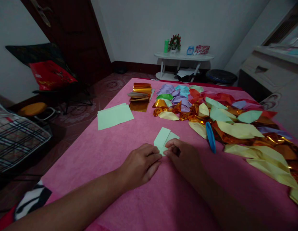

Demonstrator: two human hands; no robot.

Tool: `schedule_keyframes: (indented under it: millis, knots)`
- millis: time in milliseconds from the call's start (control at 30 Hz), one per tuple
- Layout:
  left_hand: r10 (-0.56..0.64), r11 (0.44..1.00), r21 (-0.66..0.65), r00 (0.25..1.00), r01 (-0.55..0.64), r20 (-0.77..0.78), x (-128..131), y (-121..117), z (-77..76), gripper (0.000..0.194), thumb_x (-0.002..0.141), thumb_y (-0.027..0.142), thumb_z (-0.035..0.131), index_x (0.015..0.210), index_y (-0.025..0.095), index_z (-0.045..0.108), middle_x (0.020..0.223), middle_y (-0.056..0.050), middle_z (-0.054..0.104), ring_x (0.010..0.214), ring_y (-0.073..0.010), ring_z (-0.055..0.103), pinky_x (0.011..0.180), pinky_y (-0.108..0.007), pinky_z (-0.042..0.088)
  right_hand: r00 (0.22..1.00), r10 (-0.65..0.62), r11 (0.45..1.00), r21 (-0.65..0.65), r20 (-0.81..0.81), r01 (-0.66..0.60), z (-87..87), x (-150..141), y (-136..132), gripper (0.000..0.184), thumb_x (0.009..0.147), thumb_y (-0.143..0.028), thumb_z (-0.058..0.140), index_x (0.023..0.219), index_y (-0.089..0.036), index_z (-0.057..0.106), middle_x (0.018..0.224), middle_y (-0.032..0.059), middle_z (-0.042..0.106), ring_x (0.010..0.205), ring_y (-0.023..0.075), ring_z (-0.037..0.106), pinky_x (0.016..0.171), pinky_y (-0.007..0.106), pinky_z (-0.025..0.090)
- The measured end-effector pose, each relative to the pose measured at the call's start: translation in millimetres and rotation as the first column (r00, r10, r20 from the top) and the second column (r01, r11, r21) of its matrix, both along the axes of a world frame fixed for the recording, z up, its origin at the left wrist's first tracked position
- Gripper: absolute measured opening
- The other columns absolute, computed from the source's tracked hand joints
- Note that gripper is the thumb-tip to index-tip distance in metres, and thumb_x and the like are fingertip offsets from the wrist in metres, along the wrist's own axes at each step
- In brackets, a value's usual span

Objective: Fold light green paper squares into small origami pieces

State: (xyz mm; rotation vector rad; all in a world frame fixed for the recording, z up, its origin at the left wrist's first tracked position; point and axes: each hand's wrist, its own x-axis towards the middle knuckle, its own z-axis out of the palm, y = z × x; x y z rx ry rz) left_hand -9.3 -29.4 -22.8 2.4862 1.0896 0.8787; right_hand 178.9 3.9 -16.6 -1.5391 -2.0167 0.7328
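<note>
A pale green sheet of paper (162, 137), partly folded with its corners turned in, lies on the pink cloth in front of me. My left hand (145, 162) pinches its near left edge, fingers pressed together. On the other side, my right hand (180, 154) grips the near right part of the same paper between thumb and curled fingers. The fingertips hide the paper's near end. A stack of flat pale green sheets (115, 116) rests to the left, beyond my left hand. Behind it sits a pile of gold foil sheets (139, 102).
Folded paper and foil pieces (232, 128) in many colours spread over the table's right side. A blue oval object (211, 137) stands at their near edge. Beyond the pink-covered table (91, 157) are a white side table (185, 56), a black stool (221, 77) and a folding chair (38, 53).
</note>
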Motion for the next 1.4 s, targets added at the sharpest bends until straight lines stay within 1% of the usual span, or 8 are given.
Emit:
schedule_keyframes:
  millis: [167,433,533,700,900,1000,1133,1400]
  knots:
    - [-0.003,1.000,0.007,1.000,0.003,-0.026,-0.3,-0.3,-2.2,0.020,0.087,0.018,0.052,0.101,0.016,0.066,0.100,-0.010,0.065,0.094,-0.0207,0.059,0.082,-0.034,0.052,1.000,0.002,1.000,0.008,-0.002,-0.002,0.5,1.0,0.1,0.006,0.073,-0.023,0.062,0.078,-0.022,0.064,0.066,-0.0019,0.064,0.065,0.0164,0.059,0.061,0.027,0.040]
    - [-0.001,0.999,-0.040,0.999,0.000,-0.037,0.4,0.2,2.1,0.030,0.088,0.018,0.050,0.116,0.016,0.060,0.100,-0.011,0.064,0.092,-0.0209,0.058,0.079,-0.035,0.052,1.000,0.009,1.000,-0.011,-0.026,-0.010,3.1,3.0,0.8,0.007,0.071,-0.022,0.060,0.076,-0.023,0.065,0.064,-0.0026,0.064,0.061,0.0156,0.059,0.058,0.027,0.040]
    - [-0.001,0.999,-0.041,0.999,-0.001,-0.037,0.9,0.2,0.8,0.029,0.088,0.018,0.050,0.115,0.017,0.060,0.100,-0.011,0.064,0.091,-0.0208,0.058,0.078,-0.035,0.051,0.998,0.000,0.999,-0.041,-0.062,-0.003,4.4,2.5,0.4,0.006,0.070,-0.021,0.061,0.074,-0.023,0.065,0.061,-0.0032,0.063,0.058,0.0149,0.058,0.056,0.026,0.040]
    - [0.013,1.000,-0.024,1.000,-0.013,-0.005,1.2,-0.1,-1.6,0.021,0.087,0.017,0.051,0.105,0.017,0.062,0.099,-0.010,0.064,0.092,-0.0206,0.058,0.080,-0.034,0.051,0.989,-0.055,0.996,-0.074,-0.137,0.045,6.4,2.7,-1.4,0.004,0.069,-0.022,0.064,0.074,-0.022,0.065,0.063,-0.0029,0.066,0.059,0.0146,0.060,0.059,0.026,0.042]
    - [0.065,0.995,-0.076,0.998,-0.064,0.016,1.9,0.4,0.6,0.022,0.085,0.017,0.053,0.106,0.014,0.058,0.093,-0.010,0.064,0.087,-0.0202,0.058,0.077,-0.035,0.051,0.958,-0.014,0.985,-0.170,-0.286,-0.037,5.2,4.8,-1.9,0.009,0.071,-0.019,0.062,0.080,-0.021,0.064,0.067,-0.0019,0.068,0.063,0.0149,0.062,0.062,0.026,0.046]
    - [0.035,0.998,-0.047,0.999,-0.033,0.038,2.7,1.6,-1.0,0.018,0.086,0.016,0.051,0.100,0.017,0.062,0.094,-0.009,0.064,0.089,-0.0196,0.059,0.078,-0.034,0.051,0.964,-0.014,0.990,-0.141,-0.264,-0.025,1.5,4.4,-1.4,0.010,0.072,-0.020,0.061,0.082,-0.021,0.064,0.070,-0.0014,0.068,0.066,0.0156,0.063,0.064,0.027,0.046]
    - [0.028,0.999,-0.019,0.996,-0.026,0.083,2.5,2.5,-5.0,0.014,0.086,0.015,0.052,0.090,0.017,0.065,0.093,-0.009,0.065,0.088,-0.0191,0.060,0.077,-0.033,0.052,0.983,-0.039,0.995,-0.099,-0.178,0.022,-2.6,2.6,-1.4,0.010,0.073,-0.022,0.061,0.083,-0.022,0.063,0.072,-0.0008,0.068,0.066,0.0160,0.062,0.063,0.027,0.045]
    - [0.046,0.998,-0.037,0.994,-0.042,0.099,2.4,1.6,-3.1,0.009,0.085,0.014,0.053,0.087,0.015,0.062,0.089,-0.008,0.065,0.088,-0.0179,0.060,0.079,-0.031,0.052,0.998,-0.029,0.998,-0.049,-0.063,0.026,0.5,-1.0,-1.9,0.011,0.072,-0.019,0.060,0.083,-0.022,0.063,0.069,-0.0030,0.065,0.062,0.0148,0.058,0.062,0.028,0.041]
